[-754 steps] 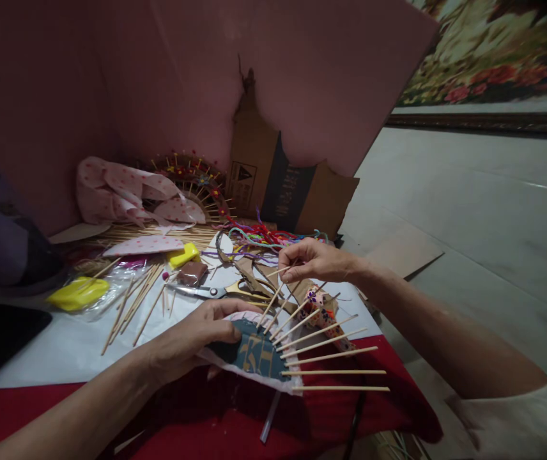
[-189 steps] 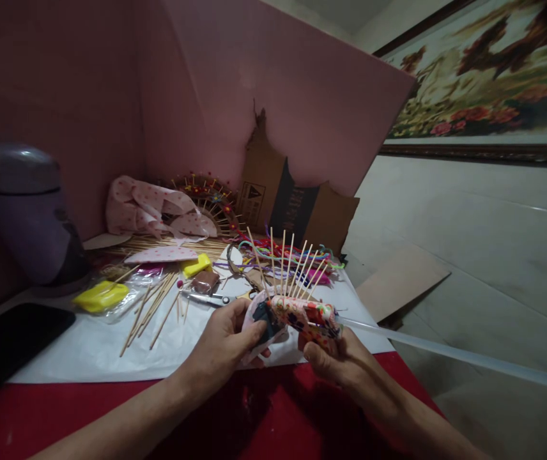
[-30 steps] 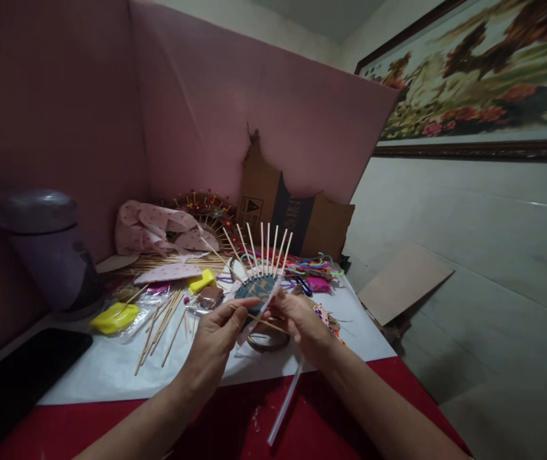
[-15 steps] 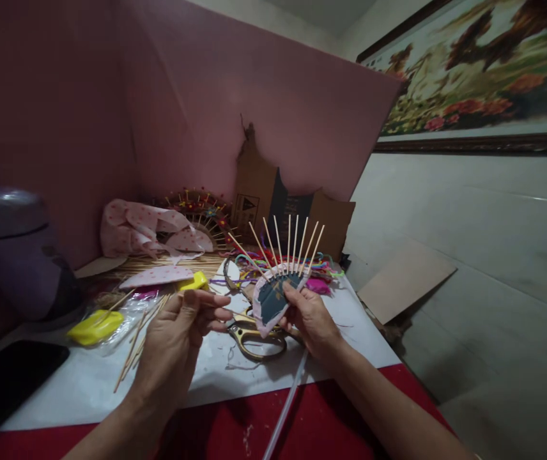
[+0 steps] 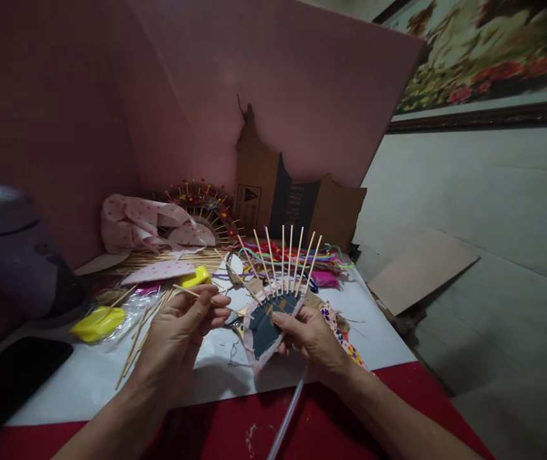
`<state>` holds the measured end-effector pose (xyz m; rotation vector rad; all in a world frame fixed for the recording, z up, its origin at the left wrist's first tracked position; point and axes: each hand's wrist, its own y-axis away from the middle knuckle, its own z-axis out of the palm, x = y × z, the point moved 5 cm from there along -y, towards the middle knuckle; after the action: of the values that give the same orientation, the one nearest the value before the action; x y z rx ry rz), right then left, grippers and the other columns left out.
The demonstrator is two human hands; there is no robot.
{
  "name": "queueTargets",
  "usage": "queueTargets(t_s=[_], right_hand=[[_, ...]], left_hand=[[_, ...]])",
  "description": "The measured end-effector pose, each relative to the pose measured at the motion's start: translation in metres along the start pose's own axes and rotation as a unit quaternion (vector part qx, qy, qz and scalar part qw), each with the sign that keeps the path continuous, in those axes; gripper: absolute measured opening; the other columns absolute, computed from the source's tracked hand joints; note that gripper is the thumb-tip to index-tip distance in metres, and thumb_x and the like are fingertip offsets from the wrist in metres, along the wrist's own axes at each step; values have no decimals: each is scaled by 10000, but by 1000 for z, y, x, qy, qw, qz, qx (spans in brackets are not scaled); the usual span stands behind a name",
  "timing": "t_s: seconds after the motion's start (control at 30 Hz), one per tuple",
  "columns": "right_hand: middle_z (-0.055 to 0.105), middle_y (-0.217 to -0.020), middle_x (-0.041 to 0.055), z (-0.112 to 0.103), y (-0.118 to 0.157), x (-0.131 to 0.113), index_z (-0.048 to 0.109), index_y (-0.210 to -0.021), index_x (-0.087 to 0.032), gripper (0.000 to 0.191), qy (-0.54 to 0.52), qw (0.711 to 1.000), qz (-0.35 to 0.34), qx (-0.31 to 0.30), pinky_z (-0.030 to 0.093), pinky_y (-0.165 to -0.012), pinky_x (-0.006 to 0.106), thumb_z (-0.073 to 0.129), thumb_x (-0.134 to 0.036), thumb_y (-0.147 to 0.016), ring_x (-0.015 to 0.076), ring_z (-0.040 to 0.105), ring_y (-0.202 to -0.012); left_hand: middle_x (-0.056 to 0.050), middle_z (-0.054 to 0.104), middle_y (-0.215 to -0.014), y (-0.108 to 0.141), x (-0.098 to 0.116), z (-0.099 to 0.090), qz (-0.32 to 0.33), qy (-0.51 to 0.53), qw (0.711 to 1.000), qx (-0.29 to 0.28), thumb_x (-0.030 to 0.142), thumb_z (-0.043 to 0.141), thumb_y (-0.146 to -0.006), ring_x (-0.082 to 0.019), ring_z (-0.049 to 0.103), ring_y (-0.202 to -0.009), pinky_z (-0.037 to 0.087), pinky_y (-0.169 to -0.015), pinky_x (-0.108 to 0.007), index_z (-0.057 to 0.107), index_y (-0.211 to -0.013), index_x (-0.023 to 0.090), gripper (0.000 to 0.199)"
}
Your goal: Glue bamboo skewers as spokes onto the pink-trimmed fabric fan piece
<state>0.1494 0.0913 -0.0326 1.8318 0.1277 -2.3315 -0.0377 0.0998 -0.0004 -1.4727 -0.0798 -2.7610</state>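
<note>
My right hand (image 5: pixel 315 335) grips a dark cardboard piece (image 5: pixel 260 337) edged with pale pink fabric, thumb on its face. Several thin wooden sticks (image 5: pixel 283 262) fan upward from its top edge. Between the fingers and thumb of my left hand (image 5: pixel 182 329) is another wooden stick (image 5: pixel 183 291), held roughly level. Its far end points toward the left side of the cardboard piece; whether it touches cannot be made out. Partly hidden behind the piece lie scissors (image 5: pixel 238 327). A translucent glue stick or tube (image 5: pixel 289 415) extends down below my right hand.
A purple bottle (image 5: pixel 15 255) and black phone (image 5: pixel 19 370) stand and lie at left. Yellow clay packs (image 5: pixel 98 324), loose sticks (image 5: pixel 132 348) and dotted fabric (image 5: pixel 130 223) lie nearby. Torn cardboard (image 5: pixel 259 172) leans behind colourful pipe cleaners (image 5: pixel 297 253). A flower-patterned strip (image 5: pixel 345 338) lies right.
The cardboard piece has moved slightly left and lower, now covering most of the scissors. My left hand's stick shows more plainly. The view has shifted, revealing the flower-patterned strip.
</note>
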Motion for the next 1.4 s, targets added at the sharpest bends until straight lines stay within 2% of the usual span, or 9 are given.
queueTargets(t_s=[0.13,0.33,0.5,0.7,0.93,1.17,1.4], right_hand=[[621,-541,10,5,4,-2,661,-676,-110,275,-5,1000,9,-4,414,-413,169,680,-383,-706,70,520,-408],[627,-579,11,6,4,1,660,-719,-103,261,-17,1000,14,-15,409,-405,154,672,-363,-723,57,525,-411],[619,-578,6,6,4,4,648,-717,-103,263,-19,999,21,-24,402,-402,153,674,-365,-720,53,521,-410],[629,-555,9,8,7,2,646,-700,-93,284,-12,999,36,-13,393,-394,138,682,-375,-707,42,515,-391],[631,-561,10,8,7,2,649,-705,-93,295,-9,999,34,-15,396,-398,142,685,-386,-704,41,515,-387],[617,-598,12,7,6,6,649,-755,-92,277,-11,999,17,-28,394,-406,154,659,-368,-740,48,512,-413],[607,-589,10,6,4,8,638,-723,-101,282,-14,999,5,-34,387,-408,159,645,-382,-747,53,500,-418]], left_hand=[[-79,707,-707,0,-2,1,-14,-1,1000,-8,105,749,-619,-120,648,-580,533,-560,-167,659,-806,76,210],[-116,721,-741,-2,-6,1,-14,-23,1000,-15,221,710,-690,-140,654,-555,536,-504,-192,627,-830,89,210],[-105,722,-714,-2,-8,1,-17,-14,1000,-18,253,731,-665,-147,667,-563,546,-525,-201,605,-772,106,221],[-104,722,-725,-1,-7,1,-13,-8,1000,-22,224,718,-683,-145,672,-589,551,-542,-197,600,-777,108,190],[-79,719,-722,0,-9,2,-11,-14,999,-39,114,694,-691,-146,677,-617,555,-580,-207,583,-808,113,161],[-69,716,-714,0,-9,1,-14,-20,999,-43,111,680,-702,-143,675,-621,552,-582,-203,580,-809,118,147],[-67,714,-724,0,-10,0,-17,-17,999,-37,113,679,-704,-128,667,-599,546,-574,-197,562,-784,122,142]])
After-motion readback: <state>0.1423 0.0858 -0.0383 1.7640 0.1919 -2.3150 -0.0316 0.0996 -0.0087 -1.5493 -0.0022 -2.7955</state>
